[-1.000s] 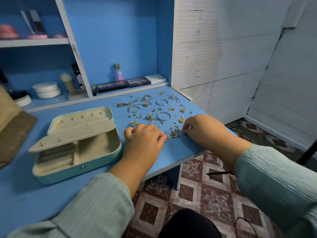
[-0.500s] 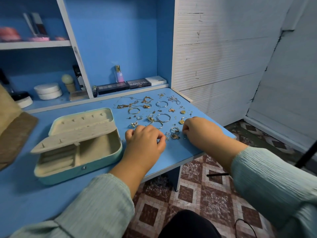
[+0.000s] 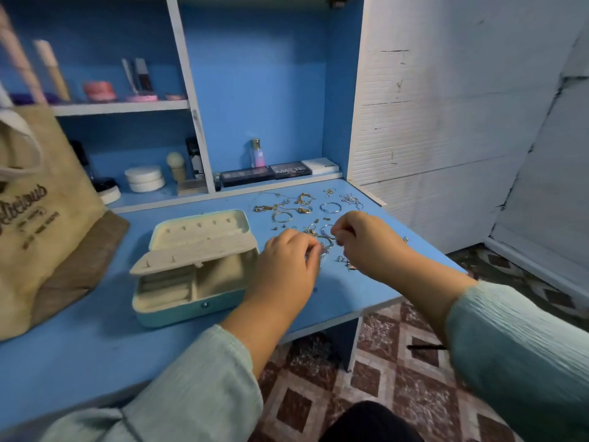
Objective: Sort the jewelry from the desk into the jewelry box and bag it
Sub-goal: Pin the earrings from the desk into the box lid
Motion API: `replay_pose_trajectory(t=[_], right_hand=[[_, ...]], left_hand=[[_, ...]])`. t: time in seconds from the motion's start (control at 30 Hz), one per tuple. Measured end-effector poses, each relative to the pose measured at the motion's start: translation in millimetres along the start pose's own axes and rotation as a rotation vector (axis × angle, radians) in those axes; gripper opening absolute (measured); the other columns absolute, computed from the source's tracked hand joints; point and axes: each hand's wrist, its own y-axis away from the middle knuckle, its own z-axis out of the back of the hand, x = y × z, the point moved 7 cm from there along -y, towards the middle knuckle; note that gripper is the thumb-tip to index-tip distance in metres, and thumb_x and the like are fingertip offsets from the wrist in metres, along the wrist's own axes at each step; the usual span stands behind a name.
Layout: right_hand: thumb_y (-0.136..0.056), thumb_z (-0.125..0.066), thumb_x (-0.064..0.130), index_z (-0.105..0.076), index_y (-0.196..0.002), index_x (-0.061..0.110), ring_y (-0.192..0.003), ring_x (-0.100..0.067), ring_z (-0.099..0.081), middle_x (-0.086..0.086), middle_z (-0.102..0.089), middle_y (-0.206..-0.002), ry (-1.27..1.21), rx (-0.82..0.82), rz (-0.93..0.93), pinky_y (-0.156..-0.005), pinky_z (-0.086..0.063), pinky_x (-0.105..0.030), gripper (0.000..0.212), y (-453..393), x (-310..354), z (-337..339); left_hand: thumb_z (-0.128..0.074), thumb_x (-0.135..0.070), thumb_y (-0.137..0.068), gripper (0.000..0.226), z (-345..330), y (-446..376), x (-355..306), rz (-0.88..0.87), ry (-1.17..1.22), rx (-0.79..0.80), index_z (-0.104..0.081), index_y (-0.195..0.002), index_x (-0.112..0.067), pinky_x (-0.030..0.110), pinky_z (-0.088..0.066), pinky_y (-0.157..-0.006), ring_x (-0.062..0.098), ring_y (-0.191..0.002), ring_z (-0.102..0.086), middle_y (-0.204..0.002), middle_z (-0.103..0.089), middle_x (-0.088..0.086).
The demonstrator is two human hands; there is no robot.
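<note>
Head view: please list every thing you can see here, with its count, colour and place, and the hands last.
jewelry box: one, pale teal, cream inside, open, on the desk left of the hands
jewelry: many small pieces, gold and silver, scattered on the desk right of the box
desk: one, blue
tote bag: one, tan, on the desk at far left
makeup palettes: two, dark, on the back ledge
left hand: fingers curled over jewelry; grip hidden
right hand: fingers curled over jewelry; grip unclear
</note>
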Motion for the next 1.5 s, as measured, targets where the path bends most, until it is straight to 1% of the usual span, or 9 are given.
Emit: replay_pose_trajectory(t=[0.2, 0.33, 0.47, 0.73, 0.97, 1.07, 1.2, 1.27, 1.5], right_hand=[[-0.098, -0.04, 0.016, -0.052, -0.093, 0.015, -0.067, -0.01, -0.056, 0.005, -0.06, -0.076, -0.413, 0.082, -0.003, -0.062, -0.046, -0.024, 0.013, 2.8, 40.4, -29.4], [-0.099, -0.04, 0.018, -0.049, -0.088, 0.017, -0.071, -0.009, -0.061, 0.002, -0.067, -0.082, -0.576, 0.128, -0.018, -0.067, -0.048, -0.03, 0.014, 1.2, 60.3, -49.1], [-0.099, -0.04, 0.015, -0.05, -0.089, 0.016, -0.082, -0.013, -0.063, -0.002, -0.066, -0.091, -0.619, 0.052, 0.008, -0.074, -0.052, -0.032, 0.015, -3.8, 73.1, -50.2], [-0.097, -0.045, 0.019, -0.054, -0.08, 0.024, -0.093, -0.025, -0.063, 0.003, -0.061, -0.088, -0.479, -0.013, 0.072, -0.083, -0.052, -0.042, 0.02, -14.1, 94.3, -49.4], [-0.096, -0.045, 0.015, -0.051, -0.076, 0.025, -0.087, -0.022, -0.057, 0.0, -0.057, -0.092, -0.39, -0.041, 0.126, -0.067, -0.043, -0.027, 0.024, -25.3, 106.6, -51.0], [-0.097, -0.044, 0.015, -0.052, -0.083, 0.021, -0.075, -0.013, -0.049, -0.003, -0.054, -0.099, -0.341, -0.053, 0.159, -0.058, -0.035, -0.021, 0.017, -30.7, 107.9, -52.1], [-0.096, -0.044, 0.015, -0.053, -0.089, 0.021, -0.085, -0.013, -0.047, -0.005, -0.053, -0.108, -0.295, -0.081, 0.184, -0.073, -0.031, -0.022, 0.013, -37.4, 107.7, -54.3], [-0.096, -0.044, 0.015, -0.053, -0.089, 0.022, -0.086, -0.013, -0.047, -0.005, -0.052, -0.108, -0.292, -0.096, 0.188, -0.072, -0.03, -0.022, 0.013, -39.3, 107.7, -55.2], [-0.096, -0.045, 0.014, -0.056, -0.09, 0.02, -0.087, -0.011, -0.047, -0.003, -0.051, -0.108, -0.331, -0.104, 0.21, -0.069, -0.033, -0.019, 0.014, -45.0, 106.9, -57.4]], left_hand=[[-0.042, -0.027, -0.098, 0.021, 41.2, 17.8, 13.9, 0.091, -0.011, -0.053, -0.059, -0.103, -0.016, 0.028, -0.037, -0.077, 0.017, -0.096, -0.052, -0.105, -0.056, -0.002], [-0.04, -0.028, -0.099, 0.02, 63.2, 32.2, 30.7, 0.142, -0.027, -0.071, -0.057, -0.101, -0.018, 0.026, -0.036, -0.075, 0.015, -0.096, -0.052, -0.106, -0.057, -0.004], [-0.043, -0.027, -0.097, 0.02, 87.0, 42.9, 48.8, 0.147, -0.081, -0.131, -0.06, -0.102, -0.017, 0.033, -0.041, -0.08, 0.019, -0.097, -0.054, -0.105, -0.06, -0.002], [-0.047, -0.022, -0.097, 0.021, 113.2, 41.0, 78.4, 0.166, -0.143, -0.23, -0.064, -0.1, -0.011, 0.038, -0.043, -0.08, 0.024, -0.095, -0.056, -0.103, -0.06, 0.003], [-0.045, -0.033, -0.086, 0.032, 123.9, 33.6, 94.8, 0.027, -0.277, -0.325, -0.07, -0.078, -0.014, 0.039, -0.052, -0.059, 0.024, -0.07, -0.06, -0.078, -0.061, 0.002], [-0.05, -0.037, -0.083, 0.029, 130.0, 30.4, 101.3, 0.02, -0.389, -0.428, -0.072, -0.076, -0.019, 0.04, -0.049, -0.065, 0.024, -0.079, -0.051, -0.086, -0.057, 0.004], [-0.051, -0.043, -0.081, 0.024, 135.0, 22.1, 107.0, 0.021, -0.507, -0.506, -0.071, -0.072, -0.033, 0.038, -0.032, -0.08, 0.023, -0.094, -0.038, -0.11, -0.044, -0.001], [-0.051, -0.045, -0.081, 0.024, 134.6, 16.3, 109.6, 0.015, -0.528, -0.503, -0.071, -0.072, -0.034, 0.038, -0.028, -0.083, 0.023, -0.099, -0.038, -0.115, -0.042, -0.003], [-0.052, -0.044, -0.08, 0.024, 125.6, 7.7, 118.3, -0.007, -0.553, -0.494, -0.072, -0.073, -0.032, 0.047, -0.037, -0.084, 0.023, -0.099, -0.04, -0.109, -0.063, 0.003]])
